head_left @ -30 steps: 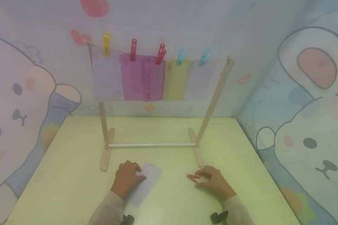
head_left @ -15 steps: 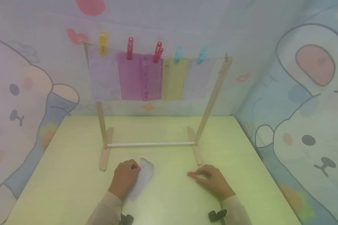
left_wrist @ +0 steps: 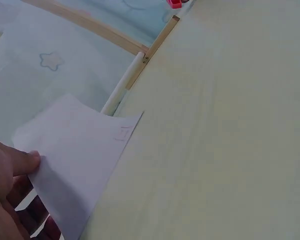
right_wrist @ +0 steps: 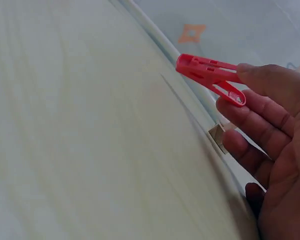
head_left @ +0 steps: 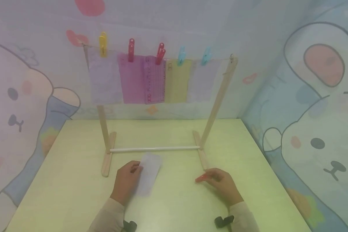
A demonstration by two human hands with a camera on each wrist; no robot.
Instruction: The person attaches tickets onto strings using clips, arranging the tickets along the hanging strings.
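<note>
My left hand (head_left: pixel 127 180) pinches a pale translucent sheet (head_left: pixel 148 175) and lifts it off the yellow-green table (head_left: pixel 69 180); the left wrist view shows my thumb (left_wrist: pixel 20 162) on the sheet (left_wrist: pixel 77 155). My right hand (head_left: pixel 220 183) pinches a red clothespin (head_left: pixel 202 177) by its tail, seen close in the right wrist view as a red clothespin (right_wrist: pixel 207 74) between my thumb and fingers (right_wrist: pixel 262 82). Both hands hover just in front of the wooden drying rack's base (head_left: pixel 202 158).
A wooden rack (head_left: pixel 220 96) with a white crossbar (head_left: pixel 155 149) carries a string. Several sheets hang there in lilac (head_left: pixel 104 77), pink (head_left: pixel 142 80) and yellow (head_left: pixel 177 82), under yellow (head_left: pixel 102 44), red (head_left: pixel 130 50) and blue (head_left: pixel 181 55) pegs. Cartoon-printed walls enclose the table.
My left hand has picked the sheet up from flat on the table and raised it forward. My right hand has lifted the red clothespin off the table.
</note>
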